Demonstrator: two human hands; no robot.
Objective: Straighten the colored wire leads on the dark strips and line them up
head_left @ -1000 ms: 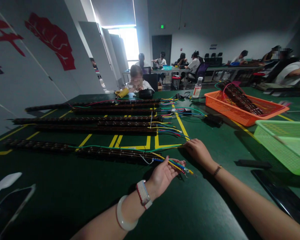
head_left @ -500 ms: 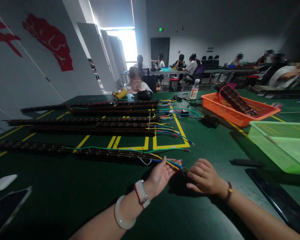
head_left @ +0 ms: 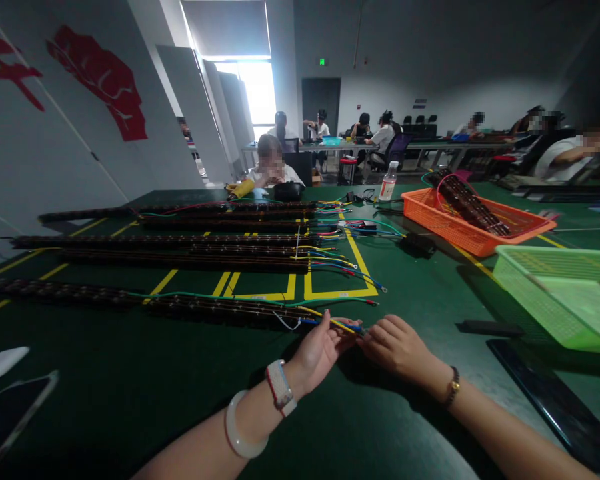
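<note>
My left hand (head_left: 323, 347) is closed around a small bunch of wires (head_left: 344, 325), yellow, blue and green, its palm turned up. These wires come out of the right end of a long dark wire harness (head_left: 220, 308) lying across the table. A white cable tie (head_left: 286, 321) loops loosely near that end. My right hand (head_left: 393, 341) pinches the tips of the same wires, its fingers meeting those of my left hand. The very ends are hidden by the fingers. A green wire (head_left: 330, 301) with a red-sleeved lug lies just beyond.
More dark harnesses (head_left: 180, 241) lie in parallel rows over yellow tape lines on the green table (head_left: 190, 413). To the right stand an orange basket (head_left: 425, 223) and a green basket (head_left: 545, 310), with a dark phone-like slab (head_left: 545, 393) nearer. A bottle (head_left: 389, 181) and a seated person (head_left: 270, 163) are beyond.
My right hand has moved slightly left and its fingers have closed on the wire ends. My left hand stays almost in place.
</note>
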